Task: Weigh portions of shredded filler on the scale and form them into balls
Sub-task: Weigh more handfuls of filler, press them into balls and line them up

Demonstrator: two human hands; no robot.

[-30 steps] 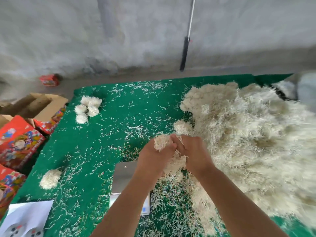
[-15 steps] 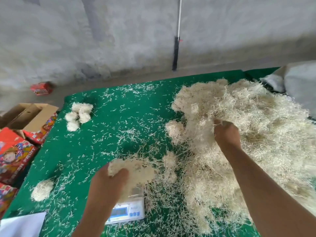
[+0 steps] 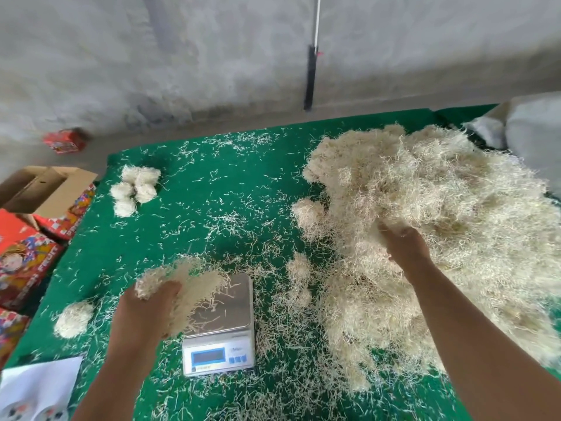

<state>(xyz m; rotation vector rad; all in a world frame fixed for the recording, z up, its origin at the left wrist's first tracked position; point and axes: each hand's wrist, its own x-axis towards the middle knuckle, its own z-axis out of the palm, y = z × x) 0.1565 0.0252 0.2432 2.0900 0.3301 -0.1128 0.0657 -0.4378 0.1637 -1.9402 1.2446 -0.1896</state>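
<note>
Pale, wiry finished balls (image 3: 135, 189) cluster far left on the green felt cloth (image 3: 212, 189); one lone ball (image 3: 73, 318) nearer. Left hand (image 3: 145, 311) has swung its springy portion (image 3: 182, 287), fingers curled round it, over the scale (image 3: 220, 323)'s steel pan; weighing looks next. Right hand (image 3: 405, 244) has gone into the tangled filler heap (image 3: 440, 232), fingers buried, apparently clutching strands.
</note>
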